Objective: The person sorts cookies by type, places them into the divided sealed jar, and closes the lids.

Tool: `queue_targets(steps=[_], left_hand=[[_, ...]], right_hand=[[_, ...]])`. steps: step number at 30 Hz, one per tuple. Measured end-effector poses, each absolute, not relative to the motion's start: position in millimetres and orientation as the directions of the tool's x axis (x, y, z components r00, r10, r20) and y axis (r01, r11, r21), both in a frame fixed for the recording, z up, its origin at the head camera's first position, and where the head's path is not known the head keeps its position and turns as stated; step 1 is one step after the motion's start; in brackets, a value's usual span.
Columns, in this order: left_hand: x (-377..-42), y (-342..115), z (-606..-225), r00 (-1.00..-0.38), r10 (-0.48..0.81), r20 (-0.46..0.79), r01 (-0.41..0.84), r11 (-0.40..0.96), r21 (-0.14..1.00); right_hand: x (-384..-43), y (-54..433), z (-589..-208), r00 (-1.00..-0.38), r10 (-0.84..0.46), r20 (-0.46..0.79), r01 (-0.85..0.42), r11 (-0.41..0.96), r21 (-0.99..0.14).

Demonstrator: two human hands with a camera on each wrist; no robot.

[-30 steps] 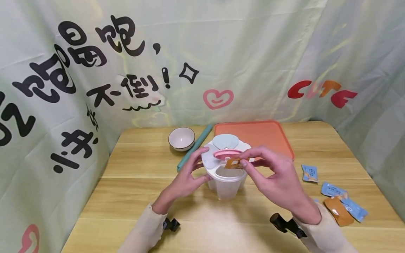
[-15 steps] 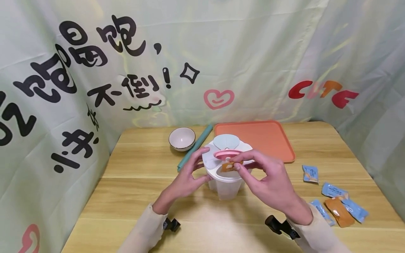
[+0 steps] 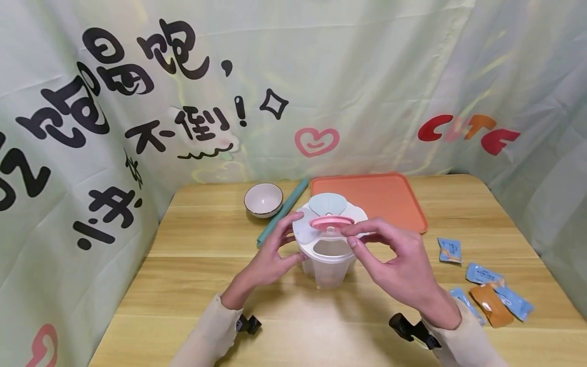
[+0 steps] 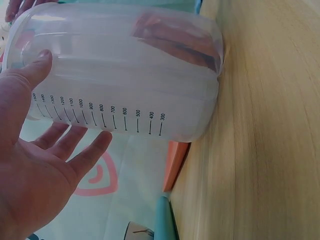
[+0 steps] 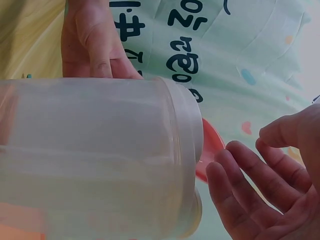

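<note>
A translucent plastic storage canister (image 3: 331, 272) with measuring marks stands on the table, its white lid (image 3: 306, 233) fitted with coloured flaps. The pink flap (image 3: 331, 222) is raised beside an opening. My left hand (image 3: 270, 260) grips the canister's side near the lid, thumb in front and fingers behind. Over the lid's right side, my right hand (image 3: 399, 260) has its fingers bent loosely by the raised flap, with nothing between them. Through the clear wall, an orange-brown packet (image 4: 175, 37) shows at the bottom of the canister in the left wrist view.
Several blue packets (image 3: 450, 251) and an orange-brown packet (image 3: 491, 305) lie at the right. Behind the canister is an orange tray (image 3: 376, 196). A white bowl (image 3: 263, 200) and a teal rolled mat (image 3: 283, 213) lie at the back left. A printed curtain (image 3: 367, 92) encloses the table.
The right hand lowered the orange-brown packet to the opening and let it go; it has left the fingers. The left hand keeps its grip on the canister.
</note>
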State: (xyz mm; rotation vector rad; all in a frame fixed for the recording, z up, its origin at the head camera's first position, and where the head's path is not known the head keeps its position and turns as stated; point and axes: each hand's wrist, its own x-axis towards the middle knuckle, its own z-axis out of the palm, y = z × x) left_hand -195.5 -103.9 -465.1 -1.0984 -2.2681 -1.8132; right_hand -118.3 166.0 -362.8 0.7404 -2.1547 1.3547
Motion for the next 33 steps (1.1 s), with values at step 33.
queue_targets(steps=[33], left_hand=[[-194.5, -103.2, -465.2, -0.765, 0.494, 0.414, 0.513, 0.077, 0.855]], right_hand=[[-90.4, 293.3, -419.2, -0.777, 0.057, 0.627, -0.39, 0.739, -0.55]])
